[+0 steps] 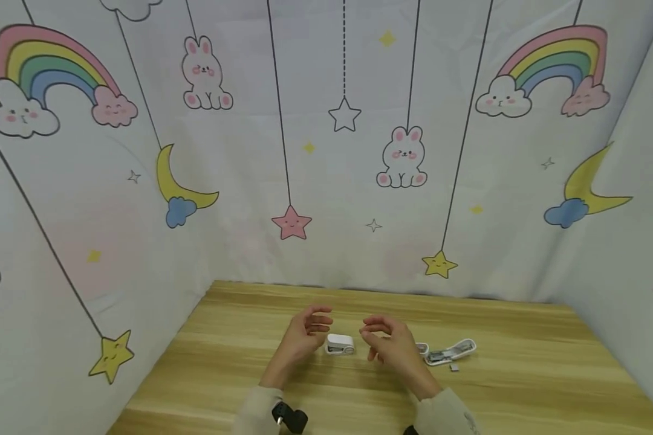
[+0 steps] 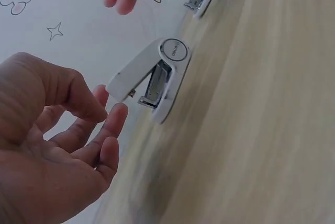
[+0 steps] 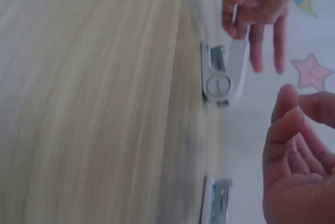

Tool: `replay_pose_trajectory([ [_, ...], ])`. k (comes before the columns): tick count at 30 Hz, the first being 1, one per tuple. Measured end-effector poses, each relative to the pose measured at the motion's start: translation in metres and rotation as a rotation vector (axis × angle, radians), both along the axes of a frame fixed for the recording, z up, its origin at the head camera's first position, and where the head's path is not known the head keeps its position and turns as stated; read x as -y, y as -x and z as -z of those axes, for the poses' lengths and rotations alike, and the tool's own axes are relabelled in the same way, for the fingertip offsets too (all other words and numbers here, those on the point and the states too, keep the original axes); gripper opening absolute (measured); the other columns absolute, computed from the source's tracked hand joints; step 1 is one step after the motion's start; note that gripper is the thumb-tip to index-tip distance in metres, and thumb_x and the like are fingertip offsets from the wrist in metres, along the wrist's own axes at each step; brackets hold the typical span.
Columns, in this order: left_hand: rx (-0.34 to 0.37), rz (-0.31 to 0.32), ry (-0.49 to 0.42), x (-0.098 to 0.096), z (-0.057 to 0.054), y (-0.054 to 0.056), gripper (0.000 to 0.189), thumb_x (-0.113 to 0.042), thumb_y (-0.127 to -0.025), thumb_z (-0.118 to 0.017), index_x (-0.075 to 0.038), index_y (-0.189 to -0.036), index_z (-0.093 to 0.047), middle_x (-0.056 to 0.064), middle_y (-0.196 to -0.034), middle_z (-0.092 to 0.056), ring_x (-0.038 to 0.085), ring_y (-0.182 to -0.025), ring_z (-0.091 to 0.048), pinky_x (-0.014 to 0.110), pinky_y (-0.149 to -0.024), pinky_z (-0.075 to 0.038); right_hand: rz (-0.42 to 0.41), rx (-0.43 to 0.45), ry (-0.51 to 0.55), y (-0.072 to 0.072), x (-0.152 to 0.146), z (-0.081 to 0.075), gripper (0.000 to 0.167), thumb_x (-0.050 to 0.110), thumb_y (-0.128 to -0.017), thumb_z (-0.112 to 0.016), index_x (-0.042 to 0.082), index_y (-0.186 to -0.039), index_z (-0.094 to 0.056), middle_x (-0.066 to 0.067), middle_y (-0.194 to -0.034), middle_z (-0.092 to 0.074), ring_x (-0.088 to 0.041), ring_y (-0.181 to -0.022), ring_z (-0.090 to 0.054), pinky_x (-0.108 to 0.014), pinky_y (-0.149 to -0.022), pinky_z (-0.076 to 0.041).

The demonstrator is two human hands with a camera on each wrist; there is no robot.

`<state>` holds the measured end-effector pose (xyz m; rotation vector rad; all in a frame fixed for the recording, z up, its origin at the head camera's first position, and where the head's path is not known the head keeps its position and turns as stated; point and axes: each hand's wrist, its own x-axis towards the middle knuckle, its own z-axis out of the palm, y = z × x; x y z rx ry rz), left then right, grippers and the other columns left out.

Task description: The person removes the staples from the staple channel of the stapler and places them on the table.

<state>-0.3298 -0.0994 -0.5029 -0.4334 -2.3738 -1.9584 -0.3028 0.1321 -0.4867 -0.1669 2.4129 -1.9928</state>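
A small white stapler (image 1: 340,344) sits on the table between the two hands, its jaw gaping toward the left hand. My left hand (image 1: 307,335) is beside the stapler's front end, with fingers loosely bent and nothing in them. In the left wrist view its fingertips (image 2: 119,115) come close to the nose of the stapler (image 2: 172,59). My right hand (image 1: 392,344) hovers to the stapler's right. Thumb and forefinger tips meet in the right wrist view, at the right hand (image 3: 298,150); I cannot tell whether something tiny is pinched there.
Right of the right hand lies a second white stapler (image 1: 451,352), spread wide with its metal magazine showing. A small grey block (image 1: 454,367) is just in front of it. A printed cloth wall (image 1: 348,254) encloses the wooden table (image 1: 522,386) at the back and sides.
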Motion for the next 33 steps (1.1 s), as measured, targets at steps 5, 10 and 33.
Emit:
replay_pose_trajectory([
  [5,0.007,0.099,0.045,0.002,0.015,-0.001,0.065,0.016,-0.078,-0.057,0.000,-0.140,-0.061,0.033,-0.129,-0.070,0.039,-0.117,-0.071,0.038,-0.098,-0.059,-0.077,0.007,0.018,0.007,0.020,0.004,0.037,0.006,-0.097,-0.075,0.000,-0.133,-0.065,-0.027,-0.129,-0.073,-0.012,-0.057,-0.065,-0.020,-0.048,-0.044],
  [10,0.004,0.079,0.055,0.001,0.023,-0.001,0.067,0.018,-0.076,-0.060,-0.004,-0.139,-0.063,0.025,-0.128,-0.072,0.030,-0.114,-0.070,0.031,-0.093,-0.057,-0.118,-0.002,0.022,0.016,0.040,0.012,0.044,0.007,-0.097,-0.075,0.000,-0.139,-0.061,-0.025,-0.132,-0.072,-0.012,-0.058,-0.066,-0.020,-0.048,-0.043],
  [33,0.010,-0.026,0.064,0.003,0.032,0.002,0.072,0.015,-0.075,-0.081,-0.002,-0.142,-0.061,0.020,-0.110,-0.076,0.024,-0.096,-0.075,0.020,-0.076,-0.054,0.142,-0.199,-0.298,0.023,0.069,0.016,0.039,0.011,-0.080,-0.084,0.010,-0.117,-0.072,-0.005,-0.097,-0.081,-0.011,-0.068,-0.062,-0.023,-0.057,-0.046],
])
